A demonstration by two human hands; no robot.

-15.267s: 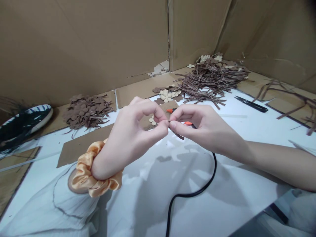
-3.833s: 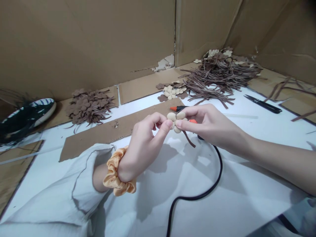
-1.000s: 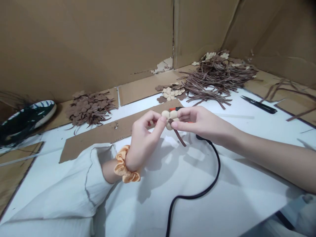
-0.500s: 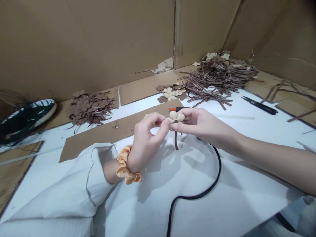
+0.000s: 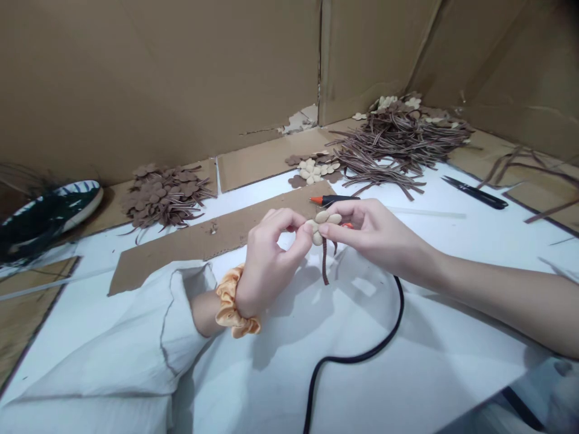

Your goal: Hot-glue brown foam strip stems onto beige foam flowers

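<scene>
Between my two hands, just above the white table point(image 5: 362, 380), is a beige flower point(image 5: 328, 218) of flat petals. A thin brown strip point(image 5: 324, 265) hangs down from it, and a shorter strip end shows beside it. My left hand point(image 5: 275, 250), with an orange scrunchie point(image 5: 233, 304) at the wrist, pinches the flower's left petals between thumb and fingertips. My right hand point(image 5: 371, 229) grips its right side, thumb on the front. Behind the hands lies a black tool with an orange tip point(image 5: 332, 199), partly hidden by my right fingers; a black cord point(image 5: 353, 360) runs toward me.
A cardboard strip point(image 5: 181, 247) lies behind my left hand. Brown flowers point(image 5: 163, 196) are heaped at the left, near a plate of dark threads point(image 5: 67, 205). At the back right are brown strips point(image 5: 398, 141), beige flowers point(image 5: 313, 171) and black snips point(image 5: 474, 193). Cardboard walls point(image 5: 181, 78) stand behind.
The flower has tilted back and dropped slightly in my fingers, so its petals look flatter. More of the black tool shows behind it. Both hands keep their hold.
</scene>
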